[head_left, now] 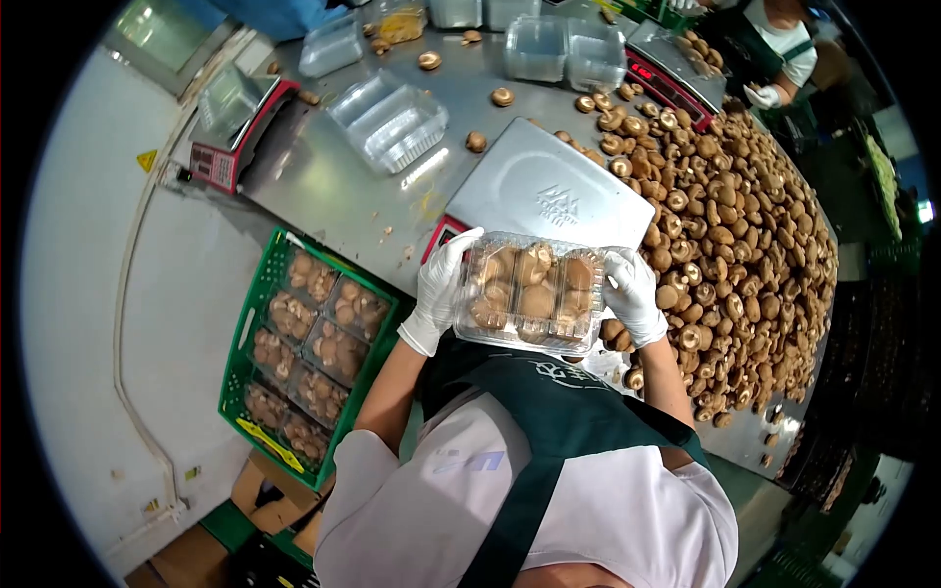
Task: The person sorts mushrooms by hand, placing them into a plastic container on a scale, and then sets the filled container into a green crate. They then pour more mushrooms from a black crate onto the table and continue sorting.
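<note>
Between my two white-gloved hands is a clear plastic box of mushrooms (pixel 536 299), held close to my apron. My left hand (pixel 441 292) grips its left side, fingers curled at the upper corner. On the opposite side my right hand (pixel 632 294) clasps the edge. Brown caps show through the plastic in three columns. Just beyond the box lies the flat metal plate of a weighing scale (pixel 549 191), its red display partly hidden by my left hand. To the right spreads a big heap of loose shiitake mushrooms (pixel 730 255).
A green crate (pixel 257 338) with several filled mushroom boxes stands at lower left. Empty clear trays (pixel 389 120) and stacked containers (pixel 566 51) sit on the steel table (pixel 323 186). Another scale (pixel 227 157) is at the left edge. A co-worker (pixel 774 49) stands at the upper right.
</note>
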Tool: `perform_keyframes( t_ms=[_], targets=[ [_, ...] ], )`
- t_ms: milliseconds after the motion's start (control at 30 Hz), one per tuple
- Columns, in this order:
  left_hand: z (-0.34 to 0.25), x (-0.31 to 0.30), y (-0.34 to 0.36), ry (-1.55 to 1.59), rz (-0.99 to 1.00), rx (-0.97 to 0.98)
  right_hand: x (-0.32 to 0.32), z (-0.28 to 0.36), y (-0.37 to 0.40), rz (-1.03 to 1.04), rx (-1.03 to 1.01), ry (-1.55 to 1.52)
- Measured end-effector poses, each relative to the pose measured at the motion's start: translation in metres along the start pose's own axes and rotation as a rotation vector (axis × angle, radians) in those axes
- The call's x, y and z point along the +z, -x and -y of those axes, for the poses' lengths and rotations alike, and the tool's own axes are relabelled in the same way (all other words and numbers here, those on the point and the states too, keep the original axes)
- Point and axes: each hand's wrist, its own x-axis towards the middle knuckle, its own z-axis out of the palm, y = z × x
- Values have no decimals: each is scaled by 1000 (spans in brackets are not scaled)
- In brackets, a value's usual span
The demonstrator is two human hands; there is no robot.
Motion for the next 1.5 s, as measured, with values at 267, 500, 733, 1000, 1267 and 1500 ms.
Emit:
perform_keyframes(
  t_ms=[267, 500, 733, 1000, 1267, 1500],
  targets=[
    [7, -15, 49, 462, -314, -105, 31, 20, -21, -28, -209, -51],
    [10, -30, 93, 428, -461, -242, 55, 48, -32, 12, -310, -157],
    [-33, -61, 102, 762, -214, -318, 103, 44, 30, 566, 199, -944],
    [21, -33, 120, 1769, -868, -631, 110, 118, 2, 819, 214, -672],
    [149, -117, 188, 1330, -1105, -870, 100, 102, 3, 842, 403, -559],
    [309, -119, 179, 10, -832, -1228, 87, 95, -7, 803, 540, -495]
  ],
)
